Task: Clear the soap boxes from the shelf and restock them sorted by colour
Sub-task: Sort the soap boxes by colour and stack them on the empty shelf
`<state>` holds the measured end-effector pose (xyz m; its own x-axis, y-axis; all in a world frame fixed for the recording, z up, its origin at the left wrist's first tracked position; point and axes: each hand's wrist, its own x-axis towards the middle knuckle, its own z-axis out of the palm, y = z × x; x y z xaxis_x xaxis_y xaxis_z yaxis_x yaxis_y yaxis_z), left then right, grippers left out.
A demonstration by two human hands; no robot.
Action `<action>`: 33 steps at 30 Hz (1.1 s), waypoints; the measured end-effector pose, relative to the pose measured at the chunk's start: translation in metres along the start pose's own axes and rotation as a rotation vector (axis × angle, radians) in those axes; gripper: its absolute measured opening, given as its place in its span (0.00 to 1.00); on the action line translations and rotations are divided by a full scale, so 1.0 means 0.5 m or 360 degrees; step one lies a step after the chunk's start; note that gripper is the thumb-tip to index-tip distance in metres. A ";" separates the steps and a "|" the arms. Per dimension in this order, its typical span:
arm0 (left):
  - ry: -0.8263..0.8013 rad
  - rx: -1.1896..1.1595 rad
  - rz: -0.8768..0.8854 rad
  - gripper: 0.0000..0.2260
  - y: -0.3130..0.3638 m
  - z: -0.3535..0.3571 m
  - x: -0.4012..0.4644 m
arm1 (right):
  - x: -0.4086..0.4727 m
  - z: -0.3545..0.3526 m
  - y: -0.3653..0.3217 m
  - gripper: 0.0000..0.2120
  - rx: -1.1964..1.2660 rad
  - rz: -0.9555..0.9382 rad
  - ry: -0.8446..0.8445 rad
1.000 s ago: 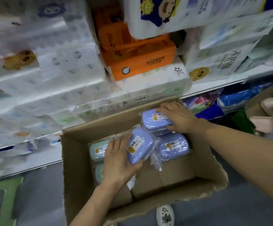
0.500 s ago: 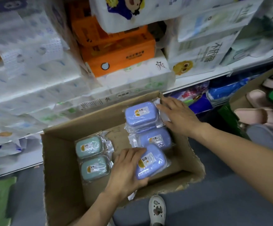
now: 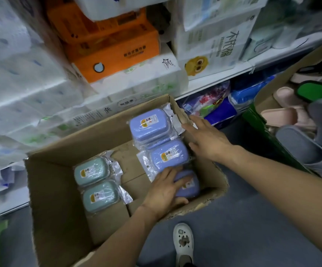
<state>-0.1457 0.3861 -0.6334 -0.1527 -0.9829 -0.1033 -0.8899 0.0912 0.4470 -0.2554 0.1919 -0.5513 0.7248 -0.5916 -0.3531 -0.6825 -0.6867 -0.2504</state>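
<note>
Fingers (image 3: pixel 181 182) of the left hand (image 3: pixel 164 191) grasp a blue soap box (image 3: pixel 191 186) at the cardboard box's (image 3: pixel 60 189) near right corner.
The right hand (image 3: pixel 207 140) hovers released beside two more blue soap boxes (image 3: pixel 149 128); two green soap boxes (image 3: pixel 91 171) lie on the left.

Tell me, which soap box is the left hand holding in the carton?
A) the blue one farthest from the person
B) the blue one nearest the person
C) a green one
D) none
B: the left hand grips the nearest blue box at the carton's near right corner, while the two green boxes lie untouched on the left.
</note>
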 end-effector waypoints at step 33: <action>-0.0369 -0.1315 -0.1633 0.08 -0.026 -0.011 -0.043 | -0.003 0.004 -0.011 0.26 0.0139 0.0094 -0.0095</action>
<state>-0.1286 0.4051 -0.6318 0.2819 -0.4905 -0.8246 -0.1381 -0.8712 0.4711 -0.2528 0.1974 -0.5513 0.6781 -0.6018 -0.4219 -0.7312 -0.6105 -0.3044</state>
